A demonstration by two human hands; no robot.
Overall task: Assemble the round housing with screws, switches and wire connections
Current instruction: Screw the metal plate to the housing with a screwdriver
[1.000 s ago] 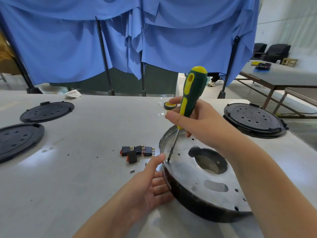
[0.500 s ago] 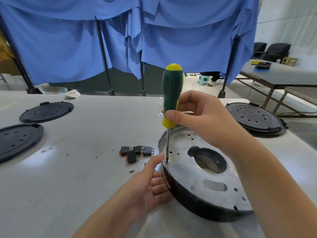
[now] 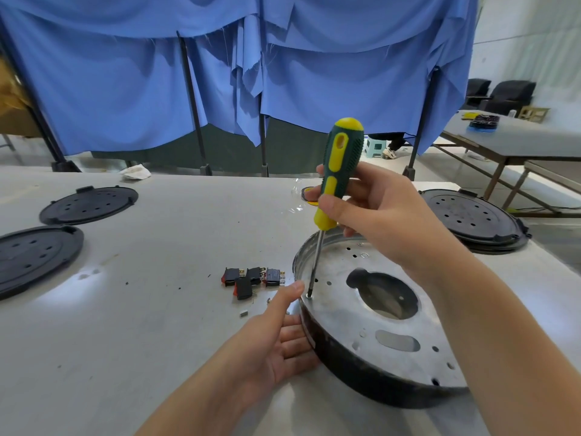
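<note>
Both hands are seen at work in the single head view. A green-and-yellow screwdriver (image 3: 341, 171) is gripped by the right hand (image 3: 382, 215), whose fingers and thumb are curled round the lower part of the handle; the shaft runs down, slightly tilted, to a screw (image 3: 309, 296) seated in the metal plate near the left rim of the round housing (image 3: 377, 322). The left hand (image 3: 276, 338) lies palm-up on the table (image 3: 141, 325) beside the housing, its fingers nearly straight and pressed against the dark side wall, while the thumb is raised to the rim just beside the screwdriver tip. Nothing is held in it; the housing is only braced.

The housing sits on the table at lower right, its plate facing up, with a large central cut-out and several small holes. It is judged to be stiff and moderately heavy, sheet metal over a dark shell, unlikely to flex but liable to slide or turn on the smooth tabletop under the driver's torque. A hold on the side wall, as now, is judged best; the thin upstanding metal rim may be sharp and is better avoided.

Four small black switches (image 3: 251, 278) lie in a cluster on the table just left of the housing, near the left thumb but apart from it. They are judged to be light and rigid, with small metal terminals that could bend, so the plastic bodies should be pinched.
</note>
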